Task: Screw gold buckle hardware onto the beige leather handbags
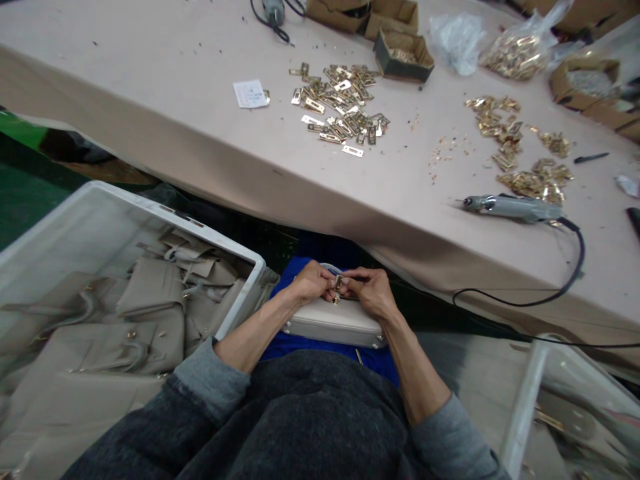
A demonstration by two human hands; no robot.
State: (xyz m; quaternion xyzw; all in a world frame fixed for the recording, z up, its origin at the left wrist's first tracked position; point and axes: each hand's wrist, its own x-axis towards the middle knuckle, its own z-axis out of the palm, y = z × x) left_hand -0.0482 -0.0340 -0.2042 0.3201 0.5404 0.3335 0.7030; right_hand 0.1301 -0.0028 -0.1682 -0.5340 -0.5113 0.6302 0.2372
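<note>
A beige handbag lies across my lap, its metal-footed base toward me. My left hand is closed at the bag's far side, fingertips pinched by a small gold metal clasp. From the other side my right hand pinches at the same clasp, thumb and forefinger almost meeting the left fingers. A strap end or tab seems to run through the clasp, but the fingers cover most of it. Part of the bag's pale handle curves up behind the hands.
On the cloth-covered table lie gold metal plates, more gold fittings and a corded electric screwdriver. Small cardboard boxes stand behind. At my left, a white crate holds beige bags; another bin is at right.
</note>
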